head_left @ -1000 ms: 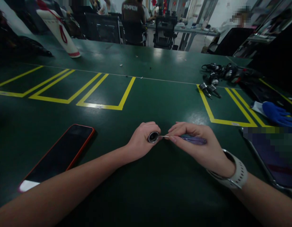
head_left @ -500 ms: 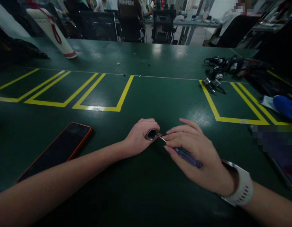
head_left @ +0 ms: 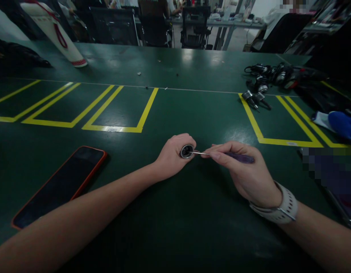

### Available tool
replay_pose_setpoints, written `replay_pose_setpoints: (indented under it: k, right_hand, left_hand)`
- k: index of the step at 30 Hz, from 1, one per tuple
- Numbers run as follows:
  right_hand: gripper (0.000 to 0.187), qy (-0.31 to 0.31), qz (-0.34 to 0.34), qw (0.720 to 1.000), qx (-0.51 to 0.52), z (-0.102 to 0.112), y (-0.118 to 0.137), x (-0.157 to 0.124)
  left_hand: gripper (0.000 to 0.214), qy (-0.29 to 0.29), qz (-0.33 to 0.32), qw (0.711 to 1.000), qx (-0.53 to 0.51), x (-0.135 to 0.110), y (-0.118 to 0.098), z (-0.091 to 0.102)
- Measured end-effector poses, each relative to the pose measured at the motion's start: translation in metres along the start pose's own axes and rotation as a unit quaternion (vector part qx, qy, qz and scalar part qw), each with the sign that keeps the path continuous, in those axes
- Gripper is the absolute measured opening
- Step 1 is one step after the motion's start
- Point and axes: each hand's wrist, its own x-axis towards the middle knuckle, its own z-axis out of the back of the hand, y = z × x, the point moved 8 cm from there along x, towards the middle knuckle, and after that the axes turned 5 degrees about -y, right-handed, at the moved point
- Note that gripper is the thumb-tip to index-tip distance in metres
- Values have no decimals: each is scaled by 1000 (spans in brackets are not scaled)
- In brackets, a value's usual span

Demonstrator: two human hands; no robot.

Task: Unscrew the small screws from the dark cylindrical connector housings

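Observation:
My left hand is closed around a round metal connector, its dark hollow end facing me and to the right. Most of the connector's body is hidden in the fist. In my right hand is a screwdriver with a translucent purple-blue handle, held between thumb and fingers. Its thin shaft points left, nearly level, and the tip is at the connector's open end; how deep it reaches inside I cannot tell. A pale watch band is on my right wrist.
A phone in an orange case lies left on the green table. Farther right are a heap of black cables and metal connectors, a blue glove and a dark flat device. A white cylindrical bag lies far left.
My right hand has turned and its fingers have drawn in round the screwdriver, which is now closer to level. The left hand has lifted slightly, and the connector's opening shows more.

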Motion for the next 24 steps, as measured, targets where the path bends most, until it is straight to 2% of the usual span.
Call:
replay_pose_setpoints:
  k: [2, 4, 7, 9, 11, 15, 19, 22, 24]
  right_hand:
    - [5, -11, 6, 1000, 16, 0, -1, -3]
    - [6, -22, 68, 997, -24, 0, 11, -7]
    - [14, -18, 187, 974, -126, -6, 35, -17]
    - [16, -2, 220, 962, -163, -11, 43, -20]
    - [14, 6, 204, 966, -159, -13, 42, -20]
    - [6, -7, 85, 994, -68, -8, 20, -13]
    - [4, -15, -4, 1000, 15, -4, -2, -12]
    - [5, -16, -21, 999, 26, -4, -7, -13]
    - [4, -22, 9, 1000, 9, -4, -1, -14]
  left_hand:
    - [11, -14, 2, 1000, -17, -1, 0, 3]
    - [11, -19, 2, 1000, -24, -2, -1, 3]
    - [13, -18, 7, 1000, -15, -3, -1, 3]
    - [15, -13, 4, 1000, 2, -3, -1, 1]
    - [16, -7, -1, 1000, 19, -4, -1, 0]
    - [15, -10, -2, 1000, 14, -5, -1, 1]
    - [12, -4, 2, 1000, -10, -6, -1, 1]
    - [12, -7, 6, 999, -31, -6, -1, 2]
    - [13, -11, 6, 999, -42, -6, -1, 1]
